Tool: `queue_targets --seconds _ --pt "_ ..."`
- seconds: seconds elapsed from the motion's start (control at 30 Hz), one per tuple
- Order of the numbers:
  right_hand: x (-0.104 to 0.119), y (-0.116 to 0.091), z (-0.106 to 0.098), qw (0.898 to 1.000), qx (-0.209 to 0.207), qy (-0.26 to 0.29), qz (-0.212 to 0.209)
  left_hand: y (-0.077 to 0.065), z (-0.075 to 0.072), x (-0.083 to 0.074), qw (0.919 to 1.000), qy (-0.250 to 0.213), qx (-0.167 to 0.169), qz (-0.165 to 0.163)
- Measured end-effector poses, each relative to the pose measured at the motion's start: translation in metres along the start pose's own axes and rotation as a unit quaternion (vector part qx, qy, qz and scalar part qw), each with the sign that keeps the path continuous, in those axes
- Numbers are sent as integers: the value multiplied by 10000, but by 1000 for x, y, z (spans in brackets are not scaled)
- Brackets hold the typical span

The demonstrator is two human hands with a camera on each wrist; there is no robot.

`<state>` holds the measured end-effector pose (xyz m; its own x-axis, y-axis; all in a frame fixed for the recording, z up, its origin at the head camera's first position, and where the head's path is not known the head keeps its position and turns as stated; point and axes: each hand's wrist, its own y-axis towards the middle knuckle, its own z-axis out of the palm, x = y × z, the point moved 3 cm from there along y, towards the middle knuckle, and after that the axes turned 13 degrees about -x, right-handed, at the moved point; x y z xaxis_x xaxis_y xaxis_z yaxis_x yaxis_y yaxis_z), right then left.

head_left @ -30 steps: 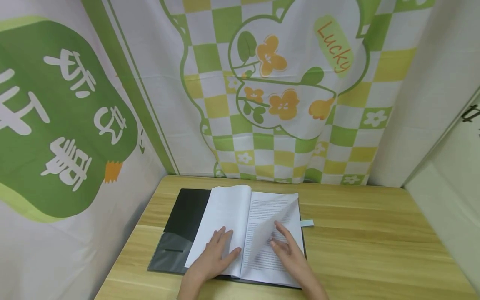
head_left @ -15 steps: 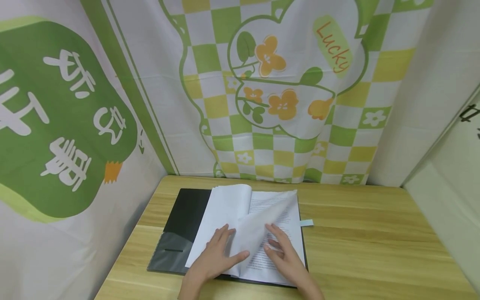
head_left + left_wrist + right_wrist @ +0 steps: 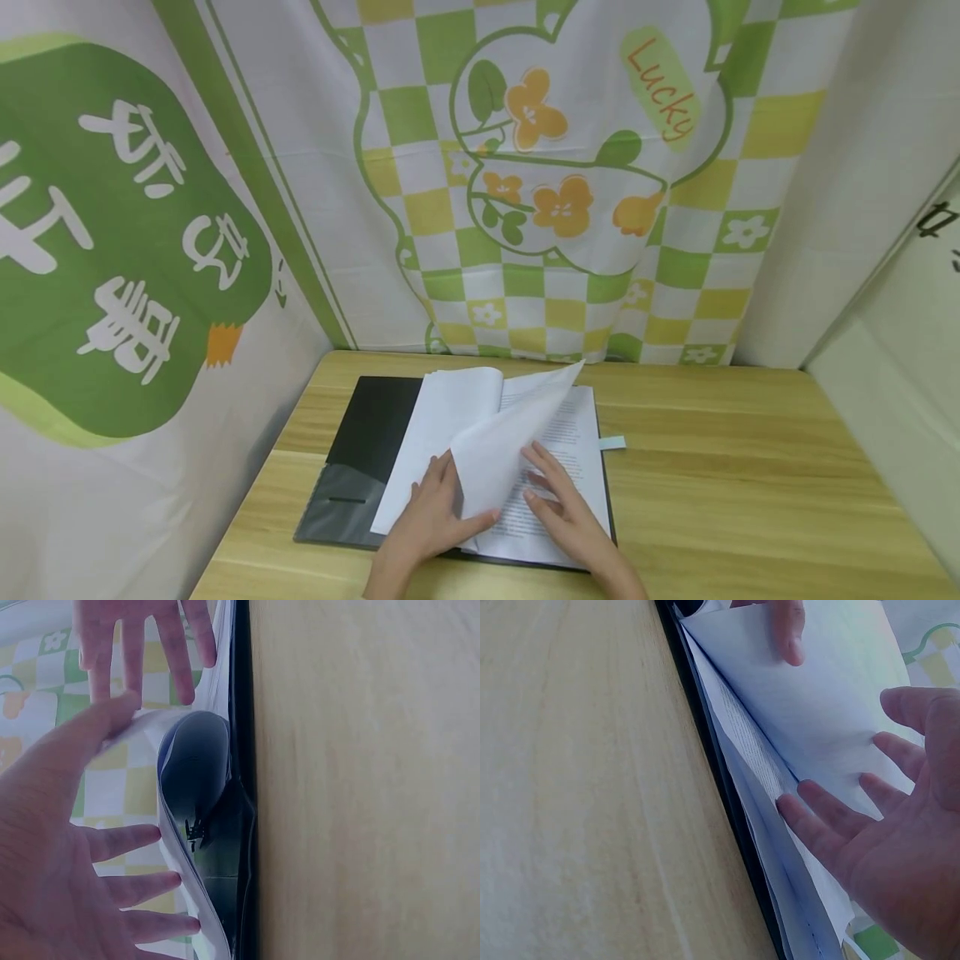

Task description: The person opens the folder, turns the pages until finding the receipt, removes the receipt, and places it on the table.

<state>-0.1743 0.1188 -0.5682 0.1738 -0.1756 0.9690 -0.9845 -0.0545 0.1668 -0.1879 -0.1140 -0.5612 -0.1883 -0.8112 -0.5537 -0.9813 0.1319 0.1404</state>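
Observation:
A black folder (image 3: 378, 417) lies spread on the table, with a stack of turned-over white pages (image 3: 450, 408) on its left side and printed pages (image 3: 573, 433) on its right. Between them a loose sheet (image 3: 510, 442) stands half lifted, leaning left, its far corner in the air. My left hand (image 3: 427, 521) rests on the turned stack with fingers spread, its thumb against the sheet. My right hand (image 3: 566, 512) is at the sheet's right side, fingers loosely bent and touching paper. In the left wrist view, a small black fastener (image 3: 195, 834) shows under the curved pages.
The folder stands on a wooden table (image 3: 750, 483). A pale blue tab (image 3: 612, 443) sticks out from the folder's right edge. Patterned cloth (image 3: 555, 292) hangs behind the table, and another printed cloth (image 3: 150, 250) hangs at the left.
The sheet has swung from right to left over the stack, its far corner rising. My right hand has shifted slightly left with it. My left thumb has moved right, onto the sheet.

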Motion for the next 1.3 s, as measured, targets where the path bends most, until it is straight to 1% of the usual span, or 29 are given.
queue_targets --seconds 0.13,0.3,0.47,0.63,0.7,0.77,0.83,0.97,1.1,1.2,1.3 --pt "2 0 1 10000 46 -44 9 -1 2 -1 9997 156 -161 15" --pt "3 0 1 9997 140 -1 -175 -1 4 -4 9986 208 -480 107" --pt "0 0 1 9996 164 51 -211 -2 5 -5 9970 274 -723 41" --pt "-2 0 -2 9995 -86 159 -243 -3 7 -4 9954 315 -899 -26" --pt "-3 1 -3 9992 -242 184 -254 -3 8 -2 9952 342 -904 -120" --pt "-5 2 -5 9988 -412 158 -192 -3 9 -1 9945 355 -968 -179" --pt "-6 2 -8 9984 -542 131 -98 -3 8 -1 9928 365 -1120 -215" --pt "-7 3 -12 9972 -717 -18 191 -3 6 1 9859 406 -1610 -195" --pt "-6 2 -16 9961 -780 -102 395 -2 5 2 9790 459 -1984 -106" --pt "-6 2 -17 9957 -748 -133 534 -3 6 2 9720 504 -2290 129" --pt "-7 1 -17 9954 -708 -156 625 -2 5 0 9616 525 -2654 470"
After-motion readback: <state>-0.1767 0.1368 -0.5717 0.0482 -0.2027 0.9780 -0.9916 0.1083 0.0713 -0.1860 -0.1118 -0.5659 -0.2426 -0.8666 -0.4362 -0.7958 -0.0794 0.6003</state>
